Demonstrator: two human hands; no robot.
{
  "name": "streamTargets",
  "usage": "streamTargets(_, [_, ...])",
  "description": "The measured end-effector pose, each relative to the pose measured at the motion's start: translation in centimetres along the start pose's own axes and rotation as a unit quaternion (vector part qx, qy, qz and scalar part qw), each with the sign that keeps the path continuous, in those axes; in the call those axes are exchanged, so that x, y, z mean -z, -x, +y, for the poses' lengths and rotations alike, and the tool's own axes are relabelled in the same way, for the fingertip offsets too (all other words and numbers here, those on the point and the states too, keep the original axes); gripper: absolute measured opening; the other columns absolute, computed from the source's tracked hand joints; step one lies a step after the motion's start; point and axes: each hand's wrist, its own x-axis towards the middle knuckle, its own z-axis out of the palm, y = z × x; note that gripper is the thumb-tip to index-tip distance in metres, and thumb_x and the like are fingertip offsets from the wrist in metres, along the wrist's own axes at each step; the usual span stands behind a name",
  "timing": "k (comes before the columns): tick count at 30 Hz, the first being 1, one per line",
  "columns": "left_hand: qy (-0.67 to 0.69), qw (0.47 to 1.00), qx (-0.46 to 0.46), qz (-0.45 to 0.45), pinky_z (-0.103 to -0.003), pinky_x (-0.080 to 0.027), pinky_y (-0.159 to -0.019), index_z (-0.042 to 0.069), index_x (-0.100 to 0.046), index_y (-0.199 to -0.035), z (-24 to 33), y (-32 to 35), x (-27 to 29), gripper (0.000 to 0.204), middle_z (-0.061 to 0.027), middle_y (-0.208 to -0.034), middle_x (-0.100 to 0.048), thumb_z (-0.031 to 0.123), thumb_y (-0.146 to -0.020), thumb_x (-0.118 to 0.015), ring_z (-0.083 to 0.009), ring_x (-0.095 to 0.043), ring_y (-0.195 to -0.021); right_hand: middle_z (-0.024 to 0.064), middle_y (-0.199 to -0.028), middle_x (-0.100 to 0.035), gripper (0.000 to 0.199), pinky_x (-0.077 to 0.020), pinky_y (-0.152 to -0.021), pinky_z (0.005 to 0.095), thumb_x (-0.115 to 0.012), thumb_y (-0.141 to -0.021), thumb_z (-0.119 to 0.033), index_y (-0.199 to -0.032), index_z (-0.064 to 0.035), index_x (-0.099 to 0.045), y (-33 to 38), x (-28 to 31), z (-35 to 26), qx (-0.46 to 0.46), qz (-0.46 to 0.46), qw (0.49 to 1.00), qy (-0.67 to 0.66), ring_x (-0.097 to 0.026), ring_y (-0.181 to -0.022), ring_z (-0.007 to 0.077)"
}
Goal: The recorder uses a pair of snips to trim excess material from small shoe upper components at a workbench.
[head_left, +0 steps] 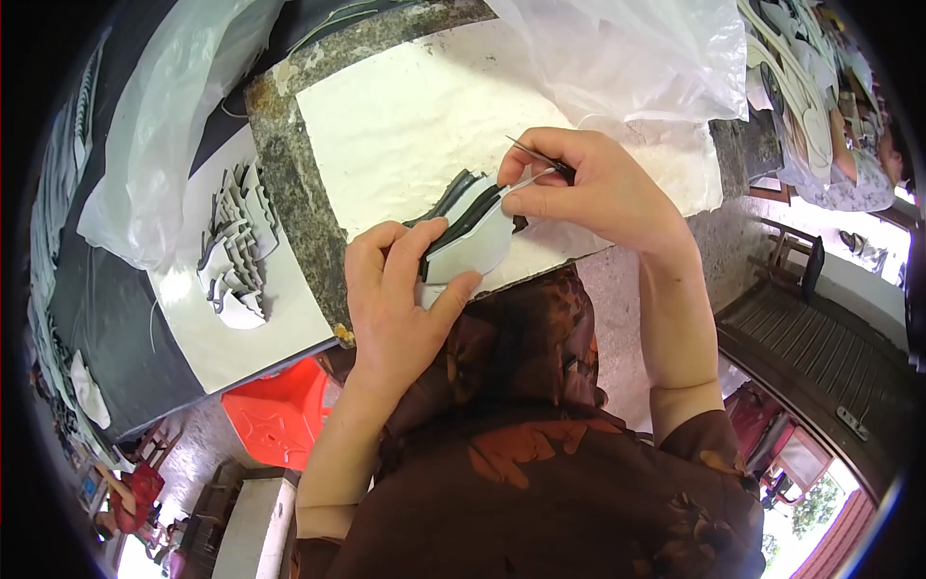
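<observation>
My left hand [395, 289] grips a small stack of flat curved cut pieces [473, 236], pale grey with black edges, holding them against a white sheet [415, 116] on a stone slab [289, 183]. My right hand [588, 188] pinches a thin dark blade-like tool [540, 159] and rests its tip on the upper edge of the stack. Both hands touch the same stack, left from below, right from above.
A fanned pile of similar grey cut pieces [236, 246] lies on a white board at the left. Clear plastic bags [164, 125] hang at the left and top right [637, 58]. A red plastic stool [280, 410] stands below the board. More cut pieces [801, 68] are stacked at far right.
</observation>
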Motion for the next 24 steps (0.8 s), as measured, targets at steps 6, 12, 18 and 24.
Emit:
streamTargets(6, [0.051,0.999,-0.014,0.001,-0.041,-0.044,-0.092,0.009,-0.067,-0.111,0.6,-1.1,1.1,0.041,-0.0118,-0.109,-0.059,0.022,-0.078,-0.086,-0.0309,-0.054,-0.105,-0.0063,-0.081,-0.056,0.012,-0.0391,-0.068,0.0214,-0.077,-0.084,-0.011,-0.090,-0.0051,-0.067,0.7,-0.4,-0.5,0.035,-0.006,0.999,-0.020,-0.046,-0.074,0.0030])
streamTargets(12, [0.076,0.996,0.033,-0.014,-0.036,-0.046,-0.086,0.004,-0.067,-0.100,2.1,-2.2,2.3,0.022,-0.0073,-0.093,-0.064,0.016,-0.084,-0.077,-0.0241,-0.058,-0.090,-0.0061,-0.083,-0.061,0.014,-0.0413,-0.070,0.0210,-0.077,-0.086,-0.010,-0.094,-0.0068,-0.067,1.3,-1.2,-0.6,0.035,-0.007,0.996,-0.076,-0.053,-0.078,0.0028])
streamTargets(18, [0.264,0.946,0.178,-0.057,-0.030,-0.049,-0.082,0.001,-0.070,-0.112,2.3,-1.9,2.8,0.027,-0.0060,-0.097,-0.070,0.002,-0.086,-0.061,-0.0142,-0.061,-0.086,-0.0048,-0.082,-0.061,0.015,-0.0420,-0.069,0.0214,-0.078,-0.085,-0.009,-0.094,-0.0053,-0.067,2.0,-1.8,-0.6,0.032,0.025,0.993,-0.109,-0.054,-0.076,0.0036])
streamTargets(24, [0.484,0.834,0.245,-0.101,-0.025,-0.048,-0.083,-0.001,-0.068,-0.127,1.4,-2.1,4.8,0.040,-0.0038,-0.098,-0.073,0.000,-0.090,-0.052,-0.0096,-0.060,-0.085,-0.0036,-0.081,-0.061,0.016,-0.0426,-0.068,0.0228,-0.079,-0.083,-0.010,-0.092,-0.0056,-0.067,2.3,-1.8,-0.5,0.022,0.043,0.986,-0.160,-0.055,-0.075,0.0054])
